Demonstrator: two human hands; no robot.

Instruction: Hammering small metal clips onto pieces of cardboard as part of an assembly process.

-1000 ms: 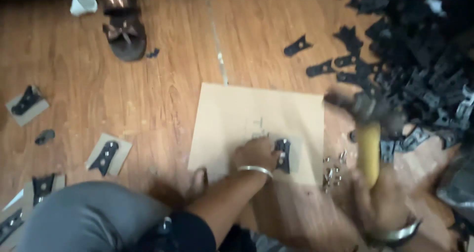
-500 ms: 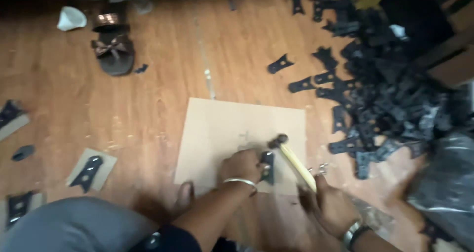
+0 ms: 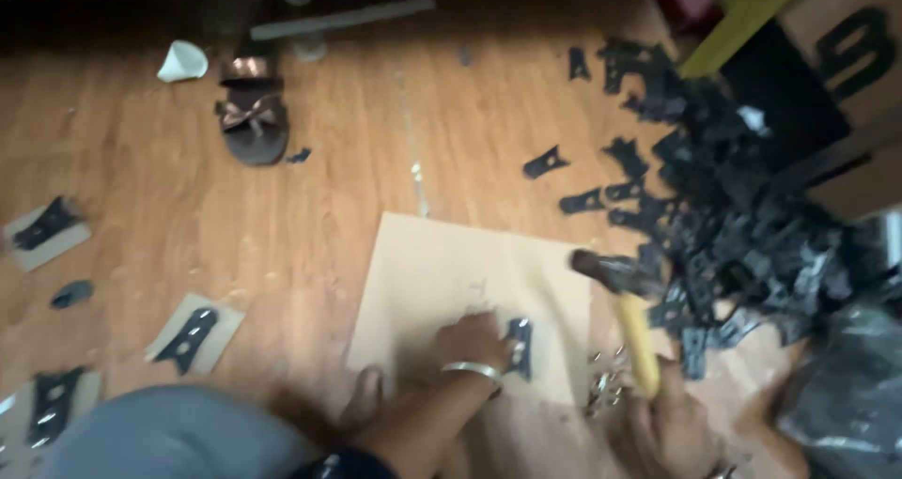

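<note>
On the wooden floor (image 3: 282, 244) lies a tan board (image 3: 442, 282). The left hand (image 3: 474, 340) presses flat on the board, fingertips pinning a small black cut-out piece (image 3: 520, 347). Just right, loose metal rivets (image 3: 606, 380) lie scattered. The right hand (image 3: 662, 432) is closed around a yellow-handled hammer (image 3: 631, 324), head raised above the board's right edge. A heap of black pieces (image 3: 733, 197) lies beyond.

Open floor (image 3: 310, 225) is left of the board (image 3: 442, 272); the right is blocked by piled black pieces (image 3: 742, 207).
</note>
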